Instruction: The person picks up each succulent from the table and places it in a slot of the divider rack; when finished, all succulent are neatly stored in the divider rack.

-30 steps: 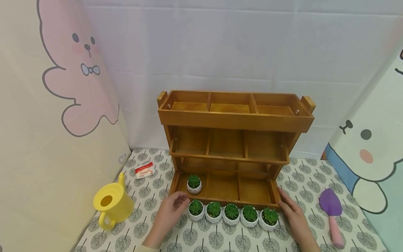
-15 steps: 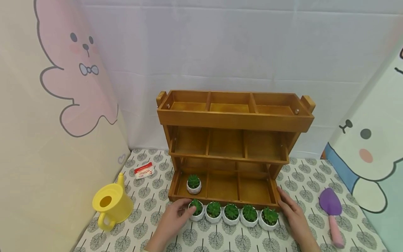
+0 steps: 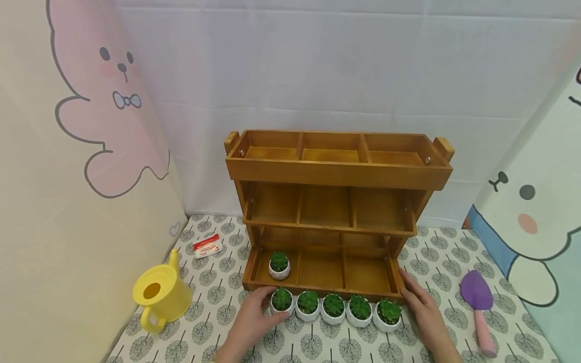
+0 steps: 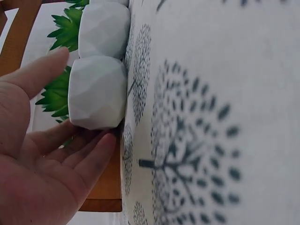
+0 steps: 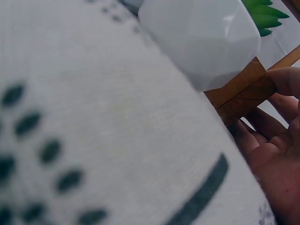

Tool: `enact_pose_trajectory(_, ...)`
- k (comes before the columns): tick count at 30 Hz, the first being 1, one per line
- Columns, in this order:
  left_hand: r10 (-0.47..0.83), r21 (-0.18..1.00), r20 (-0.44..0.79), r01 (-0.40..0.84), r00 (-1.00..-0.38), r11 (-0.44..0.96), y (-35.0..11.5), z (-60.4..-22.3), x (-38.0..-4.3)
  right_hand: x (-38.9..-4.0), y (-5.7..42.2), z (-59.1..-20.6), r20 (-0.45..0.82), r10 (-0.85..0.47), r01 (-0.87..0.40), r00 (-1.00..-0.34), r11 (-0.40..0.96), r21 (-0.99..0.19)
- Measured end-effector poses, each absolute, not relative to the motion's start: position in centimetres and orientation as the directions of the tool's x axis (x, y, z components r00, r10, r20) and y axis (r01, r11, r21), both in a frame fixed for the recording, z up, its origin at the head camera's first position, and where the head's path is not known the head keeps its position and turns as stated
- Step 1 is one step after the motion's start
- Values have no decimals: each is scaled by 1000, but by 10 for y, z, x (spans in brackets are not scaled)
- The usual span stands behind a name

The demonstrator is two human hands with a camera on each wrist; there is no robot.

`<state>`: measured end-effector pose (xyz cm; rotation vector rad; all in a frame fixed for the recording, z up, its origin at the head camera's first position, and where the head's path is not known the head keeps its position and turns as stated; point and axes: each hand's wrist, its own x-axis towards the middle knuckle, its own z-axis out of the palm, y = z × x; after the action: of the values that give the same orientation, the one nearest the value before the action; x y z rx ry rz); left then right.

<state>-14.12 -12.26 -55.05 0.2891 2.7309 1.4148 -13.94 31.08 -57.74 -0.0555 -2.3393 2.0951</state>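
My left hand (image 3: 254, 315) is at the leftmost succulent (image 3: 282, 299), a green plant in a white faceted pot. Its fingers curl around the pot's left and far side, and the thumb lies across the near side; the left wrist view shows the fingertips against the pot (image 4: 98, 93). My right hand (image 3: 424, 315) rests with extended fingers against the right end of the wooden shelf's bottom tier (image 3: 372, 296), also in the right wrist view, where a finger touches the wood corner (image 5: 248, 89). Another potted succulent (image 3: 279, 266) stands in the bottom tier's left compartment.
Several more potted succulents (image 3: 334, 308) line the shelf's front edge, close together. The shelf's upper tiers (image 3: 336, 174) overhang the bottom one. A yellow watering can (image 3: 163, 292) and a red-and-white packet (image 3: 208, 246) are on the left, a purple trowel (image 3: 476, 292) on the right.
My left hand has moved in from the left around the end pot, its thumb swinging to the near side. That pot has shifted slightly. The right hand stays put.
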Motion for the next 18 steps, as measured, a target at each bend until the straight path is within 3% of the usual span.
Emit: enact_pose_trajectory(18, 45, 758, 47, 64, -998, 649, -102, -556, -141, -142, 313, -577, -90, 34, 94, -995, 139, -986)
